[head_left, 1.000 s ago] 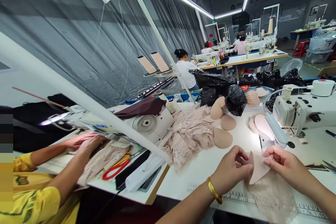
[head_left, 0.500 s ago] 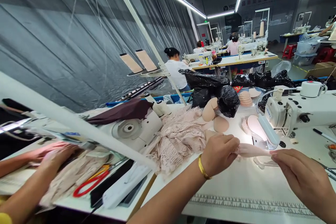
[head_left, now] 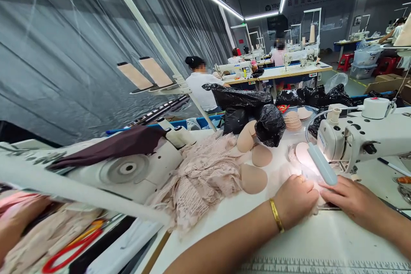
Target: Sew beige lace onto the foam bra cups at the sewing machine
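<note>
My left hand (head_left: 297,201), with a gold bangle at the wrist, is closed on pale pink fabric (head_left: 314,176) at the sewing machine (head_left: 342,139). Opposite it, my right hand (head_left: 349,199) has its fingers together, their tips pinching the same fabric beneath the grey lamp (head_left: 323,165). The needle area is hidden behind the lamp and my fingers. A pale cup pad (head_left: 303,154) lies just behind my hands. To the left are loose beige pads (head_left: 254,179) and a heap of pink lace (head_left: 205,180).
A ruler strip (head_left: 321,264) runs along the front edge. Black plastic bags (head_left: 244,100) and stacked pads (head_left: 293,120) stand behind. At left are a thread stand pole (head_left: 80,195), red-handled scissors (head_left: 72,250) and a co-worker's arm (head_left: 21,218). Other people sit at machines farther back.
Both my hands have moved forward and closer together, bringing the stretched fabric up to the machine under the lamp. The view has shifted right, showing less of the co-worker's hands.
</note>
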The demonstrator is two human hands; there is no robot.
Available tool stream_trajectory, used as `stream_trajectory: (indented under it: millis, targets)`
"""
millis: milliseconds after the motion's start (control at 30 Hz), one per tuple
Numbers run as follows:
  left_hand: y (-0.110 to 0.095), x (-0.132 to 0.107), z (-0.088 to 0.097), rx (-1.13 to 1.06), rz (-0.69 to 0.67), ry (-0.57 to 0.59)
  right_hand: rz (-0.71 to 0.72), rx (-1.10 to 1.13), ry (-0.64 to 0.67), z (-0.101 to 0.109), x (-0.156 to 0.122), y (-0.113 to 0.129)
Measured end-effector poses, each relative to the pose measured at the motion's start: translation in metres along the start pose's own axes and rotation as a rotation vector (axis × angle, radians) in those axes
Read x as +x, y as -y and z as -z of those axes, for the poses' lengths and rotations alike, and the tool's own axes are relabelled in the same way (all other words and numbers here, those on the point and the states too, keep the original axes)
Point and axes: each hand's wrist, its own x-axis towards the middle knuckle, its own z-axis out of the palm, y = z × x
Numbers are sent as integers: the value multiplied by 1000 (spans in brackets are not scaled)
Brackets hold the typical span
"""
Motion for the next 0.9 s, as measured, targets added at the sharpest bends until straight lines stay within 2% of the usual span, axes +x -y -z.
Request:
stream_trajectory:
  millis: [133,400,533,733,900]
  targets:
    - [-2,-3,-16,6,46,-99,-58,-42,88,2,-9,1]
    - [-9,0,-18,-25,63,-173,-94,31,169,8,-8,-3]
    - [-10,1,-19,-62,78,-180,-112,57,207,11,-8,-2]
    - [-12,1,-20,-78,101,-166,-120,107,178,11,-8,-2]
    - [-11,4,-19,-119,90,-144,-206,150,154,4,-8,-3]
